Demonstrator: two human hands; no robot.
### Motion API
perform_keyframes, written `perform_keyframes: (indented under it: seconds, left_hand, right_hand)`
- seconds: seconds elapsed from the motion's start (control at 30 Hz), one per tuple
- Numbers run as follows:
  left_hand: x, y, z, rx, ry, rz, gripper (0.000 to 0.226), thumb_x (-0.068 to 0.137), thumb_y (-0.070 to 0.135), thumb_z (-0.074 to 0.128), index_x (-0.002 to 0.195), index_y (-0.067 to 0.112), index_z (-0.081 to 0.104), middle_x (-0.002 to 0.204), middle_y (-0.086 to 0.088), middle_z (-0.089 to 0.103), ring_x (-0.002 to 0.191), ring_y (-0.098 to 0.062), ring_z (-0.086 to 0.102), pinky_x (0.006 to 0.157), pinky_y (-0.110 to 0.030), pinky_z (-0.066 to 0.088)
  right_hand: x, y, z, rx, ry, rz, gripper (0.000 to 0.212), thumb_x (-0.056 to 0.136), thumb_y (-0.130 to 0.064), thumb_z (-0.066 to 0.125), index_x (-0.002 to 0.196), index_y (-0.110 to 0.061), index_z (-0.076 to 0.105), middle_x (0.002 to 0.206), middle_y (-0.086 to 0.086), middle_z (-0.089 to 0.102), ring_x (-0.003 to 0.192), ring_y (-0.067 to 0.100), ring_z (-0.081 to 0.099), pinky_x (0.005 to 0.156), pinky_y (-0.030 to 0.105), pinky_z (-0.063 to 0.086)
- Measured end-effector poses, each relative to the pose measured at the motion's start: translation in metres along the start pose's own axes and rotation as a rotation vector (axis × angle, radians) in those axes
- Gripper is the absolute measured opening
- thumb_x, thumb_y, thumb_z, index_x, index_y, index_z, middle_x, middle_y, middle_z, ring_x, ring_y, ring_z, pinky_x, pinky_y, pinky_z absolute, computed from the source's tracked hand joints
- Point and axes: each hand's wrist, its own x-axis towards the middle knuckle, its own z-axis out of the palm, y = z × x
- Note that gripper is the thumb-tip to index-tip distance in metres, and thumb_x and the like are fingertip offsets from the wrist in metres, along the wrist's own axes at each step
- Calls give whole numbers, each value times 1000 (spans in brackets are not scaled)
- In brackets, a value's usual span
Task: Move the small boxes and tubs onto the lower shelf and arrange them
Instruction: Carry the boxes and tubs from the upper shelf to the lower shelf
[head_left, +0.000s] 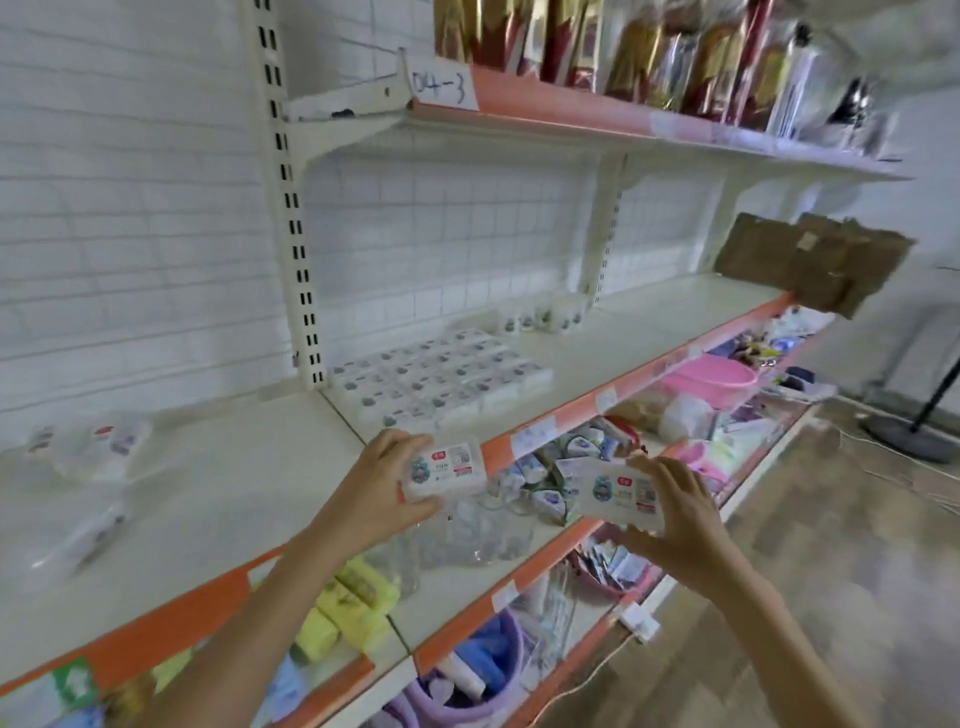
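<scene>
Head view: two bare arms reach toward white store shelving with orange edge strips. The left hand (384, 480) grips a small clear plastic box (447, 470) with a white label, thumb under it and fingers over its far side, in front of the middle shelf (649, 332) edge. The right hand (675, 512) holds a second labelled box (621, 491) between thumb and fingers, over the shelf below. On the middle shelf, matching small boxes (441, 379) lie in neat rows, with small white tubs (545, 317) behind them near the back wall.
</scene>
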Motion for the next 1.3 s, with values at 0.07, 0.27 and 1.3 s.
perform_keyframes:
  seconds: [0.07,0.27,1.3]
  left_hand:
    - [17,14,21,12,-34,11,71,73,38,72,134,15,43,116,8,36,112,-5,39,88,-10,27]
    - [69,37,64,42,-51,11,80,66,56,66,132,17,46,118,8,40,111,-7,42,91,-16,33]
    - [182,24,126,195,17,-471,65,76,50,67,133,30,44,121,18,29,120,1,29,103,-17,28]
  right_hand:
    - [-4,26,-8,1,14,47,77,60,-28,80,130,-15,48,124,9,48,111,28,42,95,44,38]
    - [4,82,-17,63,-11,129,77,61,-38,63,133,-18,43,132,6,44,118,24,36,99,47,40]
    - [319,120,82,264,-638,-624,93,54,-59,45,138,-18,35,128,1,28,121,19,30,104,28,29]
